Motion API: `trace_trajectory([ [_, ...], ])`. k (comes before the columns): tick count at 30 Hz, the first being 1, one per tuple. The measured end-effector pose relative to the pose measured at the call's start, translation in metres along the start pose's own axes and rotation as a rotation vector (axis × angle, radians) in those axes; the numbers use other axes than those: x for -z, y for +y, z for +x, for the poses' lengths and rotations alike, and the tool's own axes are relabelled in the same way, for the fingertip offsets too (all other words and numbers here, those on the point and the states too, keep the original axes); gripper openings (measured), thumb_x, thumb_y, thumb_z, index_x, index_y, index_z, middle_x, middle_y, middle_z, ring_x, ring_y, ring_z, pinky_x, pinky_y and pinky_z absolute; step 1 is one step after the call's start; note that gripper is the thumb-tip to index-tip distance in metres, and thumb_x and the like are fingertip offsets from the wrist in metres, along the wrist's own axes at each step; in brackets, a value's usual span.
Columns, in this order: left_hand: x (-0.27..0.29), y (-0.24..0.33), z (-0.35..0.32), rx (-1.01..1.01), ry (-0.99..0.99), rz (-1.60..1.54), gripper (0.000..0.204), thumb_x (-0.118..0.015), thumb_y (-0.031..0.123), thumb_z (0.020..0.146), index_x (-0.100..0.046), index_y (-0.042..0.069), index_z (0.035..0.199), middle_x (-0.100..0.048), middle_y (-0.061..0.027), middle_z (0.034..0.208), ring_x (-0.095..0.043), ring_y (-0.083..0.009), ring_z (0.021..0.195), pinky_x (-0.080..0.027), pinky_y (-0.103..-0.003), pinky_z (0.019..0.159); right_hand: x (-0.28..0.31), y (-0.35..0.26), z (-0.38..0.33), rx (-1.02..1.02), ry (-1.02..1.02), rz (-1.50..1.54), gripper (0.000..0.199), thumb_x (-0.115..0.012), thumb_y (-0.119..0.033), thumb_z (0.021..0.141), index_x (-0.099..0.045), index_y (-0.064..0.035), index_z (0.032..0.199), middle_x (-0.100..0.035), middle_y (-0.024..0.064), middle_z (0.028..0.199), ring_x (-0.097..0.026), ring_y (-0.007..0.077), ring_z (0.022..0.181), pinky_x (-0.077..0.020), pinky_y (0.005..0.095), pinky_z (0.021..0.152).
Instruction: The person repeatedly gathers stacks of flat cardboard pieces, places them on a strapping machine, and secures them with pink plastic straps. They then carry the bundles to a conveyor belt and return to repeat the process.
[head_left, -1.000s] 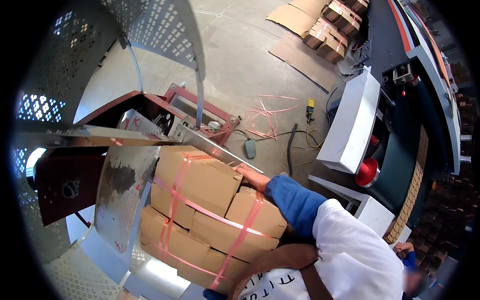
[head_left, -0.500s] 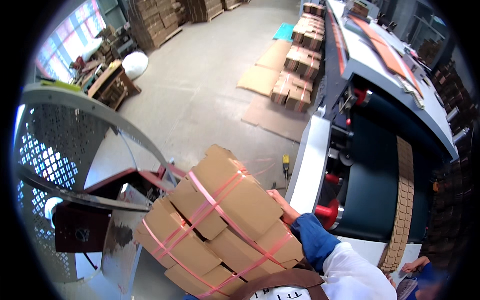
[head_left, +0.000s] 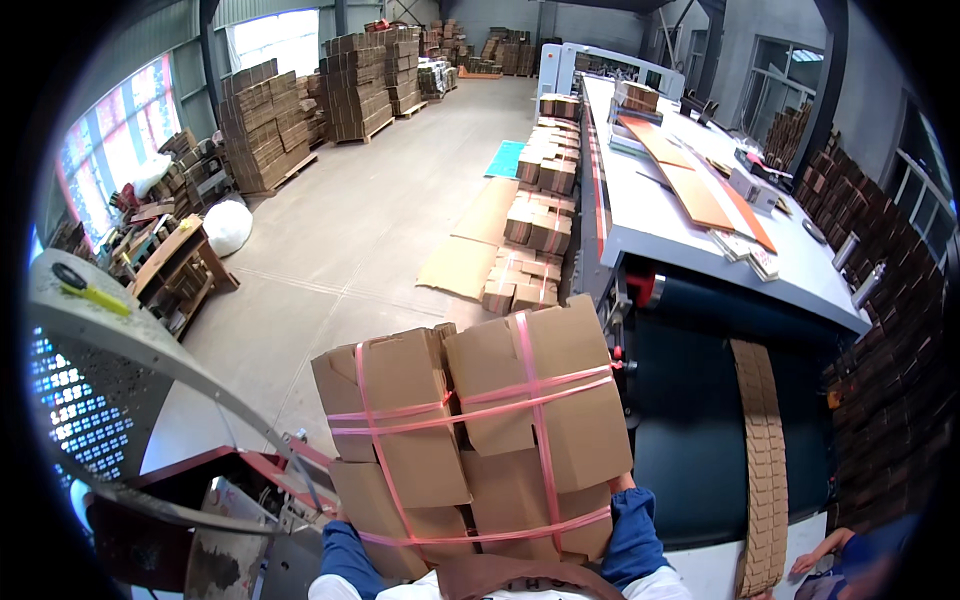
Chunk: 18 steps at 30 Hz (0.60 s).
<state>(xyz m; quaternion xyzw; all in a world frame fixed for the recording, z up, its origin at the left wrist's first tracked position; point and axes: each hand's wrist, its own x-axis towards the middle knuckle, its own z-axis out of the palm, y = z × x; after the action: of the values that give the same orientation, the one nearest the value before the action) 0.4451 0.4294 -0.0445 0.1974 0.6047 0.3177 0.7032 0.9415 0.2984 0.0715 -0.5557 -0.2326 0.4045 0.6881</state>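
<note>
A big bundle of folded brown cardboard (head_left: pixel 505 500), crossed by pink straps (head_left: pixel 540 430), stands in front of my body and fills the lower middle of the view. At its lower right edge my right hand (head_left: pixel 622 483) grips the side, with the fingertips hidden behind the cardboard. My left hand (head_left: pixel 338 517) holds the lower left edge; only a sliver of it shows above the blue cuff. Both blue sleeves reach up from the lower edge, one on each side of the bundle.
A machine with a dark belt (head_left: pixel 690 440) runs along the right, carrying a row of cardboard pieces (head_left: pixel 762 460). Another person's hand (head_left: pixel 812 562) is beside it. Strapped bundles (head_left: pixel 530 270) line the machine's left side. A curved metal guard (head_left: pixel 200 390) stands close left; stacks (head_left: pixel 262 130) rise farther back.
The bundle has swung from a slant to nearly square before me. My view has lifted toward the far hall. My left cuff and part of the left hand have come into sight.
</note>
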Motion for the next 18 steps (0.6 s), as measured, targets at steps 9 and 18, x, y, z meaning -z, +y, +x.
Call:
trace_trajectory([
  [9, -0.069, 0.171, 0.192, 0.032, -0.074, 0.061, 0.065, -0.044, 0.055, 0.097, -0.044, 0.004, 0.138, -0.052, -0.0084, 0.133, -0.052, -0.0186, 0.117, -0.045, -0.033, 0.094, -0.078, 0.037, 0.173, -0.248, 0.241, 0.252, 0.039, -0.048, -0.029, 0.099, -0.050, -0.0048, 0.129, -0.057, 0.0060, 0.119, -0.053, 0.0167, 0.111, -0.0441, 0.0300, 0.094],
  [18, -0.100, 0.331, 0.320, 0.070, -0.058, 0.153, 0.065, -0.044, 0.055, 0.097, -0.045, 0.004, 0.138, -0.052, -0.0083, 0.133, -0.052, -0.0186, 0.117, -0.045, -0.033, 0.094, -0.202, 0.046, 0.370, -0.315, 0.243, 0.371, 0.040, -0.048, -0.030, 0.099, -0.050, -0.0054, 0.130, -0.057, 0.0053, 0.121, -0.054, 0.0159, 0.110, -0.0444, 0.0301, 0.094],
])
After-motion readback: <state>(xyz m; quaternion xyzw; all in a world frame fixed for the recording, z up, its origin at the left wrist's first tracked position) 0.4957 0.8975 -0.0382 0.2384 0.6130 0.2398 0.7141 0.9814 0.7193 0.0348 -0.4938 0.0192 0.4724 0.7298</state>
